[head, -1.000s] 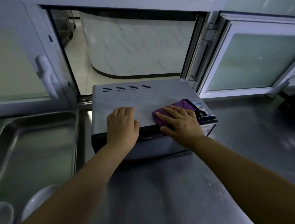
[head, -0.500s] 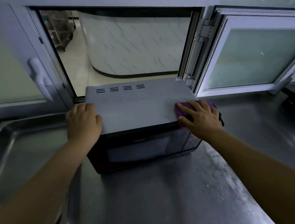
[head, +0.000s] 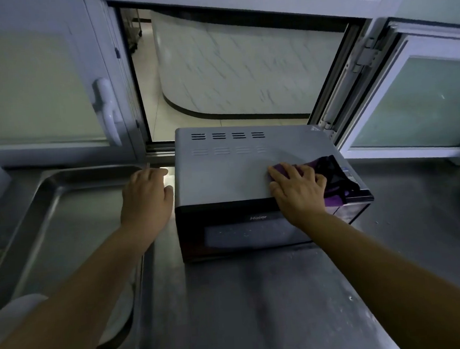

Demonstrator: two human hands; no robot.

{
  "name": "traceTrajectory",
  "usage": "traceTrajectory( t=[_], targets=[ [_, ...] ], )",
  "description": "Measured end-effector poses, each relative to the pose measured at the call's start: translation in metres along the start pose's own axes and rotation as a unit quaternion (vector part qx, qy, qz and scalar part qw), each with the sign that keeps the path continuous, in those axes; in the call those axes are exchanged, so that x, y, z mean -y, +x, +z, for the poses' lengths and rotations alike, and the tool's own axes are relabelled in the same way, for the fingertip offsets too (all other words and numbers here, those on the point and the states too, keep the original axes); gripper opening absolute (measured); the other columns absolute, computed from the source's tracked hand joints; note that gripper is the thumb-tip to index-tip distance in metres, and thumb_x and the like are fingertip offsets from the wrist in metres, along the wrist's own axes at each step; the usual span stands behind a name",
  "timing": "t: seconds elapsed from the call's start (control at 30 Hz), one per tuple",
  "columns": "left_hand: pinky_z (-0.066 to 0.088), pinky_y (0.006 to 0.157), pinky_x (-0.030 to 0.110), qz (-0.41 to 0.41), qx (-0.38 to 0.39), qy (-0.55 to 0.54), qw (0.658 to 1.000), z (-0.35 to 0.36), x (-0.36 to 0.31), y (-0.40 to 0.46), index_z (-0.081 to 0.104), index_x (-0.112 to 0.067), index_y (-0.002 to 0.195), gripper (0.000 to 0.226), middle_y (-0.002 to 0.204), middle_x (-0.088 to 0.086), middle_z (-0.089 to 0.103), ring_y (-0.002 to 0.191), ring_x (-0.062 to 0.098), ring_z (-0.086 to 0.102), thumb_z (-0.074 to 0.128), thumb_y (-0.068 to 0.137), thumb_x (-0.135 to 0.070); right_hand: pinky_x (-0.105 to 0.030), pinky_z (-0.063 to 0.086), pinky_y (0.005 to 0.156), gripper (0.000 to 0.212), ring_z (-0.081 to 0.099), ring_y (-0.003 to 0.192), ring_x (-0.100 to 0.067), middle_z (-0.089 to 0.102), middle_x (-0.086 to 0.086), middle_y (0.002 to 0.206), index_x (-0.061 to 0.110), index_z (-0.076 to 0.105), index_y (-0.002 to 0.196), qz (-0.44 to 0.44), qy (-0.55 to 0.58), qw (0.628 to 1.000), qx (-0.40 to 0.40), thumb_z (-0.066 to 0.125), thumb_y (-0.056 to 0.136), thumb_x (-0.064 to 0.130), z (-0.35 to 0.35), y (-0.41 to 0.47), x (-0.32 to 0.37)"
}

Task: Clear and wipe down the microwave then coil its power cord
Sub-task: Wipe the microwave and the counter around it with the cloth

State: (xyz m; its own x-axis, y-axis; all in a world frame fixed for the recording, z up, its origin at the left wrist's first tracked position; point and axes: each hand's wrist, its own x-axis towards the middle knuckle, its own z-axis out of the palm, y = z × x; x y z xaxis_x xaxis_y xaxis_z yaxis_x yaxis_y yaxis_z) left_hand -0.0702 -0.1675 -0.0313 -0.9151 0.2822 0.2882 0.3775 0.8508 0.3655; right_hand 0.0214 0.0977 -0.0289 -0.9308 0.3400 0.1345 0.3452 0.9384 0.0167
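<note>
A grey microwave (head: 223,172) with a dark glass door stands shut on the steel counter, its back toward an open window. On the front right of its top lies a purple cloth (head: 330,174), pressed flat under my right hand (head: 297,189). My left hand (head: 145,200) is beside the microwave's left wall, fingers loosely bent, thumb against the top left edge. No power cord shows in the head view.
A large steel tray (head: 61,215) fills the counter to the left, with white bowls (head: 22,309) at its near end under my forearm. Steel counter (head: 261,309) runs in front. An open window sash (head: 410,99) swings in at the right.
My left hand slid off the microwave's top to its left side. My right hand with the cloth has moved back from the front right corner a little toward the middle of the top.
</note>
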Motion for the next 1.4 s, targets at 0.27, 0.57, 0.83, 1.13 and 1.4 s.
traceTrajectory(
  t=[0.27,0.57,0.83,1.13,1.4],
  targets=[
    [0.037,0.093,0.045,0.000,0.007,-0.009,1.000,-0.006,0.026,-0.002,0.055,-0.005,0.120,0.032,0.120,0.017,0.058,0.115,0.035,0.046,0.054,0.088,-0.011,-0.047,0.021,0.102,0.055,0.022,0.134,-0.032,0.029,0.001,0.151,0.027,0.014,0.148,-0.090,0.048,0.995,0.007,0.026,0.096,0.042,-0.001,0.013,0.095],
    [0.036,0.094,0.044,-0.013,0.005,-0.016,1.000,-0.010,0.040,0.002,0.056,-0.005,0.119,0.030,0.121,0.017,0.057,0.115,0.034,0.046,0.050,0.090,-0.011,-0.052,0.016,0.104,0.052,0.021,0.138,-0.031,0.020,0.000,0.156,0.033,0.024,0.142,-0.204,0.146,0.966,0.065,0.038,0.092,0.039,-0.009,0.036,0.148],
    [0.034,0.093,0.042,0.012,0.007,-0.030,0.999,0.013,-0.004,0.029,0.054,-0.008,0.119,0.029,0.120,0.016,0.056,0.114,0.033,0.044,0.047,0.092,-0.017,-0.065,-0.005,0.109,0.051,0.010,0.145,-0.026,0.024,0.009,0.155,0.054,0.020,0.140,-0.186,0.035,0.981,0.032,0.021,0.090,0.064,0.008,0.059,0.076],
    [0.037,0.082,0.043,0.015,0.018,0.017,1.000,0.037,-0.037,0.075,0.054,-0.006,0.107,0.023,0.110,0.019,0.056,0.103,0.035,0.046,0.045,0.090,-0.020,-0.066,0.004,0.109,0.053,0.011,0.144,-0.025,0.022,0.007,0.155,0.052,0.017,0.142,-0.025,-0.011,0.998,0.049,0.020,0.090,0.064,0.012,0.083,-0.058],
    [0.035,0.091,0.045,-0.024,0.001,-0.011,1.000,0.046,-0.035,0.081,0.053,-0.001,0.114,0.029,0.120,0.023,0.052,0.111,0.037,0.043,0.044,0.092,-0.019,-0.056,0.026,0.102,0.052,0.021,0.138,-0.029,0.026,0.004,0.152,0.051,0.016,0.142,0.061,-0.027,0.997,0.044,0.021,0.091,0.061,0.007,0.089,-0.103]
  ],
)
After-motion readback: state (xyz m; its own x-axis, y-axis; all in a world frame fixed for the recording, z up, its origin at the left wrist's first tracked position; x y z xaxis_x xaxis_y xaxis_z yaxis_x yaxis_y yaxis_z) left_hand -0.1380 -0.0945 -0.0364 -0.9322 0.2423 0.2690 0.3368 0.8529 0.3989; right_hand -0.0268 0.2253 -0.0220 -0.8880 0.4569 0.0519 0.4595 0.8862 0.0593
